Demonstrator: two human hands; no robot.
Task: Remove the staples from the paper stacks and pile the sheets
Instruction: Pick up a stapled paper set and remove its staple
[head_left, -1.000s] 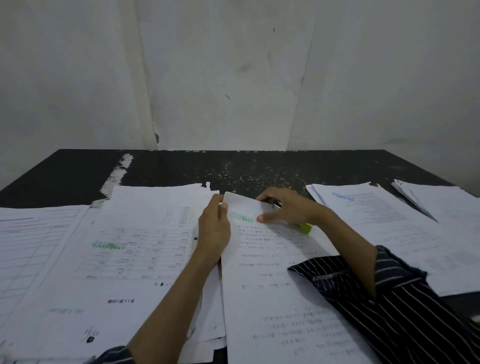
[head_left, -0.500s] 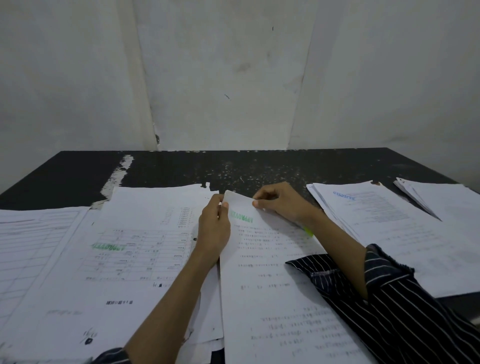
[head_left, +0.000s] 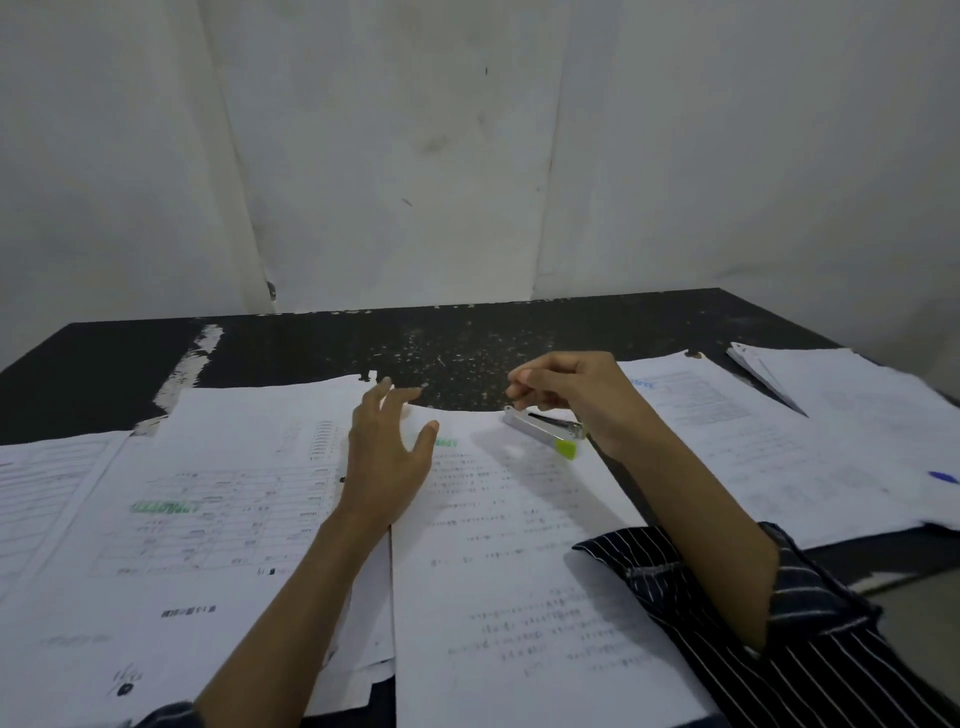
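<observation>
Along the left edge of the black table (head_left: 311, 345) lie ruled sheets (head_left: 47, 493), then a loose pile of sheets (head_left: 208, 519) bearing a green stamp. The left hand (head_left: 387, 457) rests where that pile meets the middle paper stack (head_left: 509, 571), fingers spread and holding nothing. On the stack's far right corner lies a small silver stapler (head_left: 545, 431) with a lime-green end. Just above it hovers the right hand (head_left: 571, 395), fingers curled and thumb and forefinger tips pinched together. We cannot tell whether a staple sits between them.

We judge this stack's staple is just out. Next, any staple must be dropped, then the top sheet slid left onto the pile. The stapler weighs on that sheet and should go first.

Towards the right edge wait two more paper stacks (head_left: 727, 441), (head_left: 841, 389) and a blue pen (head_left: 943, 477).
</observation>
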